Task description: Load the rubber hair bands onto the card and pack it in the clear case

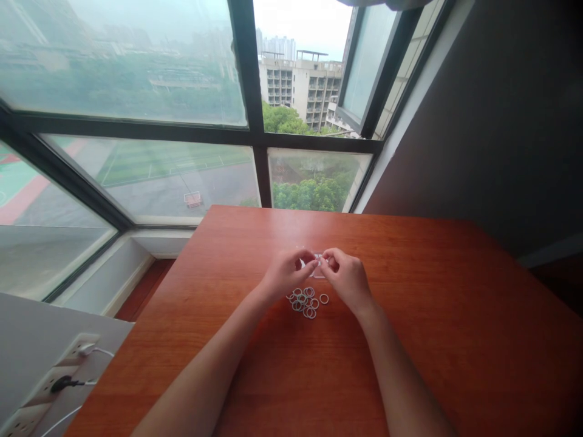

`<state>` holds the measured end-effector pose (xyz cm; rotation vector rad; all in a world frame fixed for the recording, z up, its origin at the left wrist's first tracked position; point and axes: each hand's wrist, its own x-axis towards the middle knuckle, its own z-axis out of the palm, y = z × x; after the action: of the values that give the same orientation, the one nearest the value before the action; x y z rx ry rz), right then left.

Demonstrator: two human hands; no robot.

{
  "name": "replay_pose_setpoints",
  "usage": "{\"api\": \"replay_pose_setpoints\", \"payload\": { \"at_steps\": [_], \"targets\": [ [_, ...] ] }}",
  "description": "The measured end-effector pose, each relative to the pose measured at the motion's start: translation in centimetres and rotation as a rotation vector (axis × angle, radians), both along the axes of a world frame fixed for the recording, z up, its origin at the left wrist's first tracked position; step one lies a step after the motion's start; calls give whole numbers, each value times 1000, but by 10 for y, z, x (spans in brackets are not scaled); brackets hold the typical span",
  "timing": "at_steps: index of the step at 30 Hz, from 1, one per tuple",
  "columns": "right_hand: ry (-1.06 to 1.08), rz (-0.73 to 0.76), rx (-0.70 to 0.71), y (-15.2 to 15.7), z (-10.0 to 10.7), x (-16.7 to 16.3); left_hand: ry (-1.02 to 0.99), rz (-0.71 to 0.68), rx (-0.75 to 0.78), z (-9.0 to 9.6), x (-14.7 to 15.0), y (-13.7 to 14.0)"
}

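Note:
A small loose group of pale rings (302, 299) lies on the reddish-brown wooden table (291, 376), just below my hands. Both hands meet fingertip to fingertip beyond the rings. My left hand (288, 271) curves in from the left, thumb and fingers pinched together. From the right, my right hand (350, 278) is closed in a similar pinch. Whatever sits between the fingertips is too small to make out. Behind and beneath them shows a small clear, flat plastic-looking piece (319, 273), partly hidden by the fingers.
The table's far edge runs along large dark-framed windows (259, 138), one pane swung open. A grey wall (483, 121) rises at the right. At lower left, wall sockets (52, 385) hold plugs with white cords near the table's left edge.

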<state>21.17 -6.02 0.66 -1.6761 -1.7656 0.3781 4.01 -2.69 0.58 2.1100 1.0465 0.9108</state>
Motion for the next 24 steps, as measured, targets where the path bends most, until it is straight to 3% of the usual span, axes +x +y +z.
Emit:
{"api": "replay_pose_setpoints", "payload": {
  "at_steps": [17, 24],
  "targets": [
    [-41, -35, 12, 0, -3, -1, 44, 54, 69, 2, 0, 0],
    [-53, 19, 10, 1, -4, -1, 133, 196, 129, 0, -6, 4]
  ]
}}
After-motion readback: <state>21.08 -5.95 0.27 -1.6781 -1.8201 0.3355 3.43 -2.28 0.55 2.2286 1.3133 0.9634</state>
